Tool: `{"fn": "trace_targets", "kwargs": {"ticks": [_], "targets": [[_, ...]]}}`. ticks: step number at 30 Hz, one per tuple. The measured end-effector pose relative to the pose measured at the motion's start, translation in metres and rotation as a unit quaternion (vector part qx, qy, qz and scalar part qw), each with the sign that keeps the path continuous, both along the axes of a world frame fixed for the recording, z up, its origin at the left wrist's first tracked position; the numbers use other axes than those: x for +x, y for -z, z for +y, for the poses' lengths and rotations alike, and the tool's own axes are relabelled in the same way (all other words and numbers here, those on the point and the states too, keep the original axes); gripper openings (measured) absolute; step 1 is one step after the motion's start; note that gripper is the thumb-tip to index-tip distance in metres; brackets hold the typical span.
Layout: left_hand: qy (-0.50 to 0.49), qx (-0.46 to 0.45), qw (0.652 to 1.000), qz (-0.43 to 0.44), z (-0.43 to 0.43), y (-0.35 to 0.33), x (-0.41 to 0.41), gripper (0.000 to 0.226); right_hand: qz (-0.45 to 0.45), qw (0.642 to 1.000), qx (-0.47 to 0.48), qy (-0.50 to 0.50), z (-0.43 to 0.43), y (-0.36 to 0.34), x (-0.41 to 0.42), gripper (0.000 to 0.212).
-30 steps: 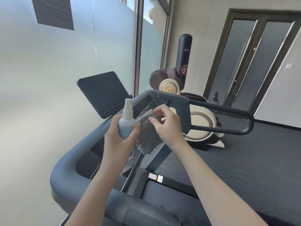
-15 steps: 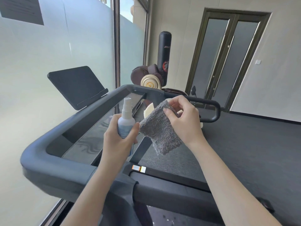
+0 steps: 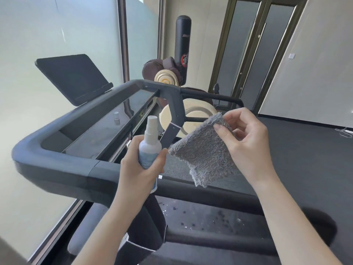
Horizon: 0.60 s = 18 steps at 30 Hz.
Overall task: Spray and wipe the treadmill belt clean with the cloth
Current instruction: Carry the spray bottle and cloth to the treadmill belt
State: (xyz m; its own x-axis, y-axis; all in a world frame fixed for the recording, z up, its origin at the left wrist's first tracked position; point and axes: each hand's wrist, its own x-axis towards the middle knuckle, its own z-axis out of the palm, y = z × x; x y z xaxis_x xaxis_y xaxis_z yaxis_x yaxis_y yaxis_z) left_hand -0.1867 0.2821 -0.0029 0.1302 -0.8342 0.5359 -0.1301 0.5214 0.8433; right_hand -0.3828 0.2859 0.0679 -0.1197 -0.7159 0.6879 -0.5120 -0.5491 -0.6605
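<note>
Left hand point(image 3: 140, 170) gripped spray bottle point(image 3: 150, 144) | right hand point(image 3: 246, 144) pinched grey cloth point(image 3: 204, 152) above handrail | wet, speckled treadmill belt point(image 3: 214, 217) below | risk: loosely pinched cloth could drop.

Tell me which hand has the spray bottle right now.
The left hand grips the spray bottle, nozzle up. The right hand pinches the grey cloth by its top edge instead.

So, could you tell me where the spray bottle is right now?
In the head view, the spray bottle is upright in the left hand, just left of the cloth.
</note>
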Motion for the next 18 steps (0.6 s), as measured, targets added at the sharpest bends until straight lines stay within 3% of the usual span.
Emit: {"fn": "trace_targets", "kwargs": {"ticks": [18], "targets": [[0.016, 0.054, 0.998, -0.012, 0.094, 0.065, 0.036, 0.032, -0.008, 0.996, 0.082, 0.035, 0.113, 0.084, 0.014, 0.018]]}}
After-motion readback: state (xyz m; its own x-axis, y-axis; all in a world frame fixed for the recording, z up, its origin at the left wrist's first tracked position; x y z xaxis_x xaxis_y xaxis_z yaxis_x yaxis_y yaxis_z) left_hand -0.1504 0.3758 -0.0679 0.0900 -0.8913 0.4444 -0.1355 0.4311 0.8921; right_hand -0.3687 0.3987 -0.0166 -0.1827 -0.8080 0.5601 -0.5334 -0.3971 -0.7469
